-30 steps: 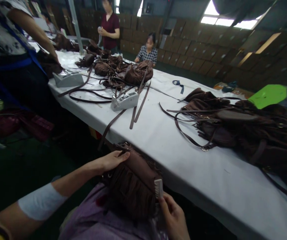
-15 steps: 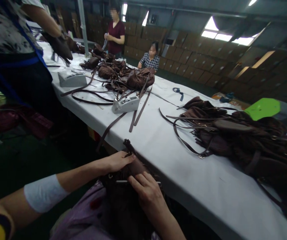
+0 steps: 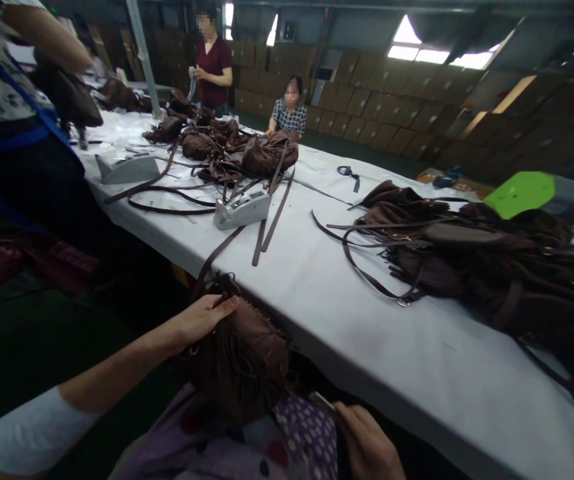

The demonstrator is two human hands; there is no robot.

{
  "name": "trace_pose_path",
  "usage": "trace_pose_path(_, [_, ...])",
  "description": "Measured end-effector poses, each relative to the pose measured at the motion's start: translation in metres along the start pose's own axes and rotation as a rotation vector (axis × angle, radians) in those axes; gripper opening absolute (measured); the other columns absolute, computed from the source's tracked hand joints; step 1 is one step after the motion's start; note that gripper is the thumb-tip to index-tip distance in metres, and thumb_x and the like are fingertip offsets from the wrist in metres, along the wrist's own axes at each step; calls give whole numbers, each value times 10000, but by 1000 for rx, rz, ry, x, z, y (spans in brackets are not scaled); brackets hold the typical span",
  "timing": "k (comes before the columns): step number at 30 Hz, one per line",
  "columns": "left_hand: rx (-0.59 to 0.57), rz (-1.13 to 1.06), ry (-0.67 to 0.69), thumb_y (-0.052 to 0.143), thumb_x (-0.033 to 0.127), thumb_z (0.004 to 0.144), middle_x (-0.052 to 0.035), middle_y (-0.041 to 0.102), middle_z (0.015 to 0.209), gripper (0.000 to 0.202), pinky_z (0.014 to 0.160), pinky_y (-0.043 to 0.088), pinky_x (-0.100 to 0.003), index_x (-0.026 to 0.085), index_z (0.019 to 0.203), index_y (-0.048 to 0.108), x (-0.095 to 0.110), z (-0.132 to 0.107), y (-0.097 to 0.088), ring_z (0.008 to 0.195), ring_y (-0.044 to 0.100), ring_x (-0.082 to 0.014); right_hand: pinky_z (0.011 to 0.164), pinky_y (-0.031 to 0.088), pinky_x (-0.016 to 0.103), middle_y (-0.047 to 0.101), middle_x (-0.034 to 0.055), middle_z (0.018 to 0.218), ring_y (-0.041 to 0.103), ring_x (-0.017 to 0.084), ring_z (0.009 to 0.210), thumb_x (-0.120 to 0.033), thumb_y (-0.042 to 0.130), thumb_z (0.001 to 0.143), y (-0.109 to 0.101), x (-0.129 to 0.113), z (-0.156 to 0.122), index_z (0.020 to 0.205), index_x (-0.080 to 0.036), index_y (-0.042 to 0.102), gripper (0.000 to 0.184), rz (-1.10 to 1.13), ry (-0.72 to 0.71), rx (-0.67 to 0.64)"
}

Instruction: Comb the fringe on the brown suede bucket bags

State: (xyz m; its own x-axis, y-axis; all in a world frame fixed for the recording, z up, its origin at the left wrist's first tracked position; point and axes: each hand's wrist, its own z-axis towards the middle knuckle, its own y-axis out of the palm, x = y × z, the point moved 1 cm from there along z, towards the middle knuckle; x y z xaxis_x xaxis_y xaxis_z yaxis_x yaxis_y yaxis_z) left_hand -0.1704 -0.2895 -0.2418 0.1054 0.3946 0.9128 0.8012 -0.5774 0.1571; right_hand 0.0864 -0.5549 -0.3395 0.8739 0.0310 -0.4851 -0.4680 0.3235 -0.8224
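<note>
In the head view my left hand (image 3: 211, 319) is closed on the upper edge of a dark brown fringed bag (image 3: 247, 353), thumb on top. The bag is tilted over my lap, just below the table's front edge, with its fringe hanging down. My right hand (image 3: 369, 443) is apart from the bag, low and to the right. Its fingers are closed on a thin pale tool (image 3: 323, 402) whose tip points up and left; its kind I cannot make out. A purple patterned apron (image 3: 309, 427) covers my lap.
Brown bags with straps (image 3: 467, 267) are heaped on the white-covered table (image 3: 367, 333) at right, more bags (image 3: 237, 150) farther back. Two grey tape dispensers (image 3: 241, 210) (image 3: 127, 168) stand near the left edge. A co-worker stands close at left; others are across the table.
My right hand has moved off the bag, down and right, with the thin tool. My left hand and the bag have shifted left, showing the fringe more. The view has turned slightly.
</note>
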Motion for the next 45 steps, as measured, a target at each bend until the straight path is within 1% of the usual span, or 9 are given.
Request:
trace_pose_path(5, [-112, -27, -29, 640, 490, 792, -105, 732, 920, 428, 779, 495, -306, 108, 966, 720, -14, -7, 35, 846, 669, -260, 745, 511, 292, 636, 83, 936, 600, 167, 846, -86, 438, 900, -2, -104, 103, 1152, -198, 593, 316, 109, -208, 220])
trace_pose_path(9, [-76, -241, -44, 659, 451, 796, -108, 730, 941, 418, 755, 511, -300, 103, 1025, 696, -15, -12, 39, 846, 678, -249, 723, 472, 322, 614, 69, 835, 533, 178, 759, -77, 370, 909, 17, -139, 128, 1121, -170, 604, 328, -33, -298, 173])
trace_pose_path(17, [199, -416, -63, 628, 301, 846, -119, 723, 988, 282, 822, 538, -349, 127, 1066, 656, -28, -14, 22, 927, 681, -250, 618, 441, 302, 592, 56, 736, 530, 190, 678, -87, 328, 918, 10, -54, 72, 1024, -168, 609, 311, -236, -114, 204])
trace_pose_path(23, [272, -456, -103, 659, 292, 823, -72, 724, 857, 223, 656, 558, -290, 155, 996, 629, -50, -17, 49, 791, 697, -223, 626, 492, 259, 611, 68, 806, 593, 174, 700, -152, 409, 928, 27, -124, 81, 1240, -148, 505, 326, 32, 4, 453])
trace_pose_path(27, [342, -410, -76, 698, 321, 789, -33, 702, 736, 209, 573, 544, -236, 156, 884, 611, -55, -27, 55, 702, 694, -198, 528, 481, 254, 602, 68, 724, 584, 182, 632, -106, 347, 907, 63, -147, 96, 1309, -92, 453, 416, -112, -81, 336])
trace_pose_path(31, [330, -320, -66, 700, 327, 786, -70, 724, 913, 383, 709, 576, -292, 181, 1127, 605, -55, -41, 46, 850, 697, -238, 536, 494, 257, 629, 90, 732, 612, 193, 635, -32, 351, 840, 80, -110, 88, 1282, -55, 478, 461, -283, 8, 278])
trace_pose_path(38, [624, -273, -94, 661, 520, 766, -28, 741, 919, 523, 772, 572, -310, 233, 1199, 605, -36, -62, 16, 844, 701, -223, 558, 477, 231, 706, 90, 795, 689, 198, 684, 28, 419, 797, 58, -26, 39, 1150, -146, 616, 440, -451, 634, -219])
trace_pose_path(41, [707, -306, -75, 637, 523, 783, -13, 742, 923, 465, 774, 571, -300, 238, 1151, 640, -24, -65, 9, 817, 703, -200, 620, 496, 226, 714, 73, 894, 697, 188, 782, -128, 372, 923, 30, -27, 27, 1187, -200, 597, 354, -255, 644, 24])
trace_pose_path(45, [600, -330, -45, 730, 567, 659, -13, 740, 957, 593, 740, 578, -270, 244, 1149, 646, -25, -64, 19, 854, 698, -219, 667, 487, 245, 666, 71, 844, 641, 155, 728, -200, 428, 946, 1, -85, 39, 1341, -163, 473, 399, -197, 236, 567])
